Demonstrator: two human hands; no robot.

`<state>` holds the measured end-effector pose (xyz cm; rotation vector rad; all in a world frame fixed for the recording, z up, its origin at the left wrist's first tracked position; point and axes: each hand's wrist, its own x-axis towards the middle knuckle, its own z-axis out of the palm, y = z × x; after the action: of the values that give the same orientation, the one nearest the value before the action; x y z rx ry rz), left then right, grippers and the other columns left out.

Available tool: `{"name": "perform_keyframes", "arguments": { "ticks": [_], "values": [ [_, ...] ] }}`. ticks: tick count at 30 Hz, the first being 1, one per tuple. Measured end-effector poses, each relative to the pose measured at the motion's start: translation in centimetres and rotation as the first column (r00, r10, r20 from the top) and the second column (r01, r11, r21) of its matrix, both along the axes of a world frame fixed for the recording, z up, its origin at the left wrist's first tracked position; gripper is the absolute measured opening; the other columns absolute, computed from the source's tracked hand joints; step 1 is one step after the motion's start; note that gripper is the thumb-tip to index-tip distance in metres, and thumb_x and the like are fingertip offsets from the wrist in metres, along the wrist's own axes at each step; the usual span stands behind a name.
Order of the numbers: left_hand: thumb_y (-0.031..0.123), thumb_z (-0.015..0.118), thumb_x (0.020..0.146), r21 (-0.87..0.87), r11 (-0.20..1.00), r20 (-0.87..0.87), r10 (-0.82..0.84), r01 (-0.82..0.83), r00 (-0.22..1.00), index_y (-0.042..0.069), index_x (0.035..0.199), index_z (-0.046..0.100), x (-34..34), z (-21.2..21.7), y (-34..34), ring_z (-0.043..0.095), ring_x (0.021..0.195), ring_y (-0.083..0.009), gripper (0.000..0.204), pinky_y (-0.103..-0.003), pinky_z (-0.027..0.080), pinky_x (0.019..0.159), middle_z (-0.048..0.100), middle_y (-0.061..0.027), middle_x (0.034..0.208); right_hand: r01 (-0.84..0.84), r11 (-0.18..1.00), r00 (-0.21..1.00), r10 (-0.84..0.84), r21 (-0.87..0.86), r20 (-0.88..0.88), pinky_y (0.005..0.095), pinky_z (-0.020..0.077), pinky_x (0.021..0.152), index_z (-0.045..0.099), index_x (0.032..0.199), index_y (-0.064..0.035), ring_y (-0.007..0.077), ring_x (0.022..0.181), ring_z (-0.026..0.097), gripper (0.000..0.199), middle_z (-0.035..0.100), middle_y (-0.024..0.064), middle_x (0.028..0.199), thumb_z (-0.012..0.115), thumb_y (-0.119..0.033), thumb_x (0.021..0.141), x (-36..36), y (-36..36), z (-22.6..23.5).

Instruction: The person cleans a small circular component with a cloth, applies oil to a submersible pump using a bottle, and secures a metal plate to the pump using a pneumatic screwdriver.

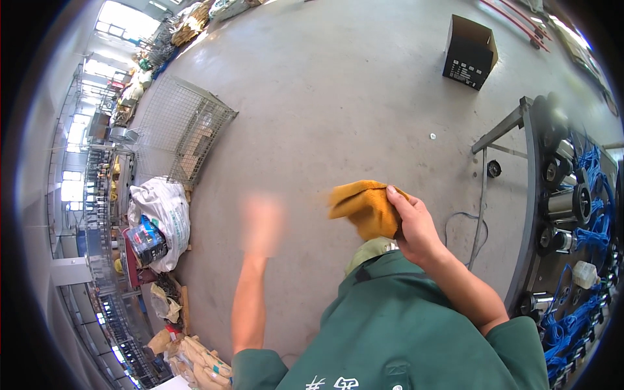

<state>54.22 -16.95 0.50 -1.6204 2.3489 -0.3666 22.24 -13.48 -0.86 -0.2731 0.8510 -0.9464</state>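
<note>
A mustard-yellow cloth [369,209] hangs bunched from my right hand [416,224], which pinches its right edge between thumb and fingers in front of my body. Its left end is a little blurred. Off to the left, my left hand [263,222] is smeared by motion, so its fingers do not show. It is apart from the cloth, over the grey floor [299,130]. My green work jacket [390,318] fills the lower middle.
Along the right stands a metal workbench [530,169] with motor-like cylinders [569,205] and blue cables [588,240]. Far right on the floor is an open black box [469,55]. A wire mesh cage [195,130] and a white sack [170,221] stand at the left.
</note>
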Motion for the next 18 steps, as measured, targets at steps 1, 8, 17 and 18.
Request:
{"name": "perform_keyframes", "arguments": {
  "ticks": [1,8,17,18],
  "values": [
    [0.015,0.088,0.069,0.029,0.997,-0.262,0.074,-0.069,0.962,0.001,0.083,0.075,-0.8,0.8,-0.1,0.067,0.075,-0.0268,0.024,-0.036,0.053,0.07,0.073,-0.0118,0.079,0.002,0.995,0.997,-0.01,-0.104,-0.078,0.0337,0.0579,0.083,0.064,0.122,-0.0008,0.0163,0.092,0.069,0.037,0.071,0.0071,0.106,0.052,-0.033,0.107,-0.2,-0.1,-0.5],
    [0.009,0.092,0.06,-0.079,0.987,-0.865,-0.139,0.143,0.482,0.0,0.087,0.074,-8.2,8.2,2.2,0.067,0.078,-0.0235,0.034,-0.033,0.055,0.068,0.073,-0.0086,0.082,-0.15,0.939,0.989,0.141,-0.31,-0.052,0.0296,0.0454,0.1,0.056,0.14,0.0045,0.014,0.116,0.057,0.051,0.064,0.009,0.127,0.048,-0.008,0.091,-0.4,0.8,2.7],
    [-0.002,0.082,0.052,-0.125,0.934,-0.82,-0.287,0.335,0.495,-0.002,0.085,0.071,-10.8,11.4,3.1,0.066,0.074,-0.028,0.035,-0.034,0.055,0.064,0.069,-0.0107,0.077,-0.164,0.697,0.986,0.129,-0.698,-0.103,0.0258,0.0558,0.075,0.064,0.119,0.0017,0.009,0.087,0.065,0.031,0.065,0.0054,0.108,0.075,-0.001,0.089,0.7,0.2,3.7],
    [-0.002,0.082,0.052,-0.123,0.93,-0.82,-0.292,0.347,0.492,-0.002,0.084,0.07,-10.9,11.7,3.1,0.066,0.073,-0.0281,0.034,-0.034,0.055,0.063,0.069,-0.0108,0.077,-0.169,0.738,0.985,0.148,-0.653,-0.088,0.0255,0.056,0.075,0.065,0.115,0.0015,0.0088,0.086,0.065,0.03,0.066,0.0045,0.105,0.077,-0.001,0.088,0.7,0.2,3.9]
  ]
}}
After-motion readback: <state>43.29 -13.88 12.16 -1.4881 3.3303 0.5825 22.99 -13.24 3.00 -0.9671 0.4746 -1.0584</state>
